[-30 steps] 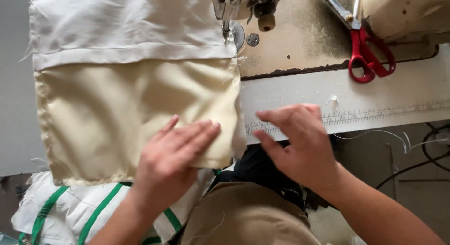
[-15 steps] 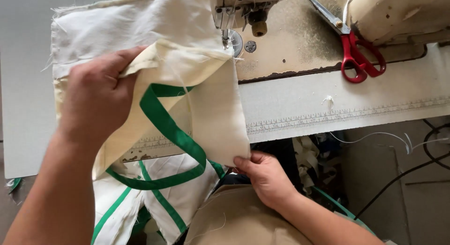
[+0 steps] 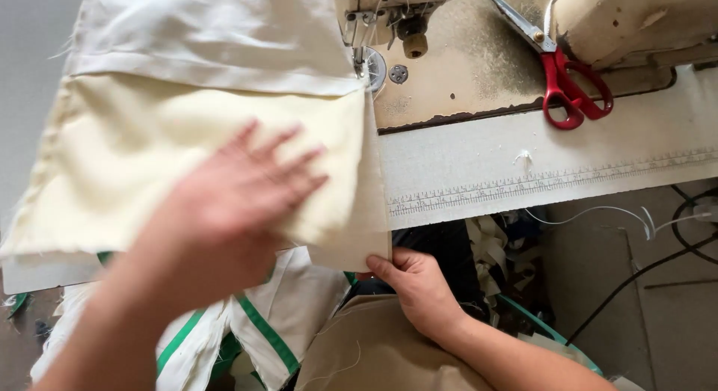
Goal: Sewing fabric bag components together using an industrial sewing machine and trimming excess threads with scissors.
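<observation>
Head view, looking down at a sewing bench. The person's left hand [image 3: 232, 204] is lying flat, fingers spread, on a cream fabric panel [image 3: 134, 174], palm pressing down on it; the hand is blurred, and it is gripping nothing. The panel is lying across the machine bed, its far edge joined to a whiter fabric piece [image 3: 209, 39] that is running up under the sewing machine head [image 3: 389, 17]. The needle area is sitting just beside the panel's upper right corner. The right hand [image 3: 419, 286] is pinching the panel's lower right corner at the near edge of the table, thumb on top, fingers curled beneath. The two hands are working apart, one at the middle of the cloth, one at its corner. Red-handled scissors [image 3: 568, 84] are resting on the machine base, well apart from both hands. A printed ruler strip [image 3: 538, 183] is running along the table front. White fabric with green stripes [image 3: 254, 339] is hanging below the table edge, near the person's lap.
</observation>
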